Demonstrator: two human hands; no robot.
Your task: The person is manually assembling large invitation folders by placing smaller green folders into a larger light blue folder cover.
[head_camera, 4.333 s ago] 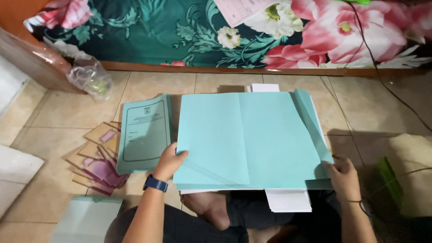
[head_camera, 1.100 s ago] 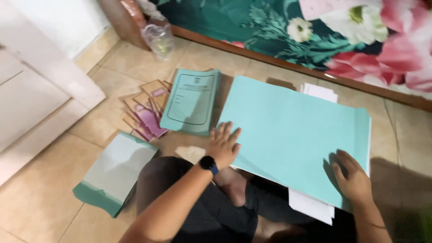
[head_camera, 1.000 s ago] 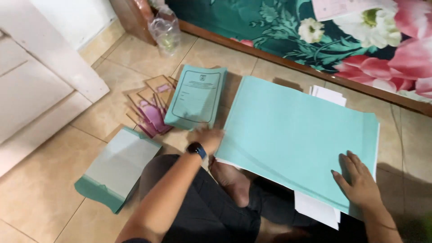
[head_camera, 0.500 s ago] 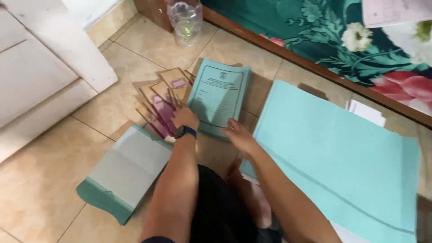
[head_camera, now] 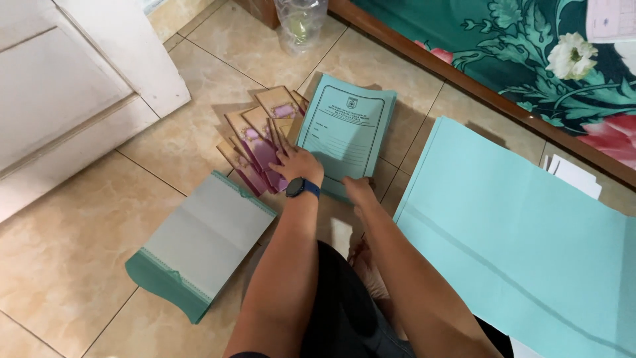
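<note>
Two hands meet at the near edge of the teal printed folder stack (head_camera: 348,129) on the tiled floor (head_camera: 79,265): my left hand (head_camera: 299,164) lies flat and open, holding nothing, my right hand (head_camera: 356,189) curls onto the thin, floppy, light covers, best lifted by that edge.

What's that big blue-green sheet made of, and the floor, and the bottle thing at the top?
The big sheet looks like matte paper: thin, flat, with a fold crease. The floor seems glazed ceramic tile: glossy, marbled, with grout lines. The bottle appears clear plastic: see-through.
</note>
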